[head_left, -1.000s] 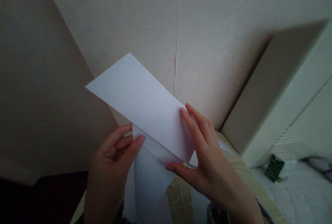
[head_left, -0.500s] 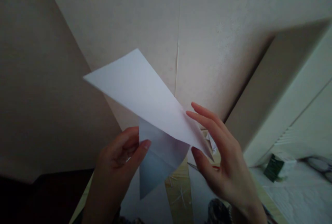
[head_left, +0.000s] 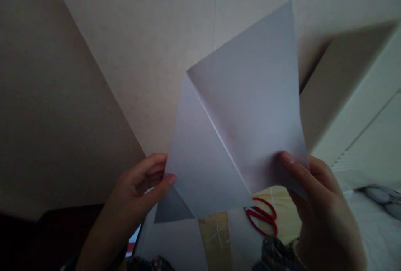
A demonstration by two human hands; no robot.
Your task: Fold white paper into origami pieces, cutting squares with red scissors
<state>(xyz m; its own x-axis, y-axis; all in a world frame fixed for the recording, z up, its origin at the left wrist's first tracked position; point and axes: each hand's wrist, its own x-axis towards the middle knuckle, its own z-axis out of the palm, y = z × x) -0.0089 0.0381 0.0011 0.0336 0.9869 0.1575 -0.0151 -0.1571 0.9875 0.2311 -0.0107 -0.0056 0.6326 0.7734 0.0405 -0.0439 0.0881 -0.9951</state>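
A creased white sheet of paper [head_left: 206,149] is held up between both hands, spread open with a diagonal fold line across its middle. My left hand [head_left: 138,191] pinches its lower left edge, thumb in front and fingers behind. On the right side, my right hand [head_left: 322,195] grips the paper's lower right edge, thumb on the front face. A second crease marks off a darker corner at the bottom left. Below the sheet, red-handled scissors [head_left: 263,216] lie on the table, their blades hidden.
White papers [head_left: 172,241] lie on the wooden table [head_left: 216,225], with thin white strips [head_left: 217,235] between them. Glasses [head_left: 384,198] rest on a white surface at the right. A wall [head_left: 140,32] rises behind the table.
The paper has been unfolded and turned, its upper part swinging up and to the right. My right hand has moved right and closed on its edge. The scissors' red handles now show.
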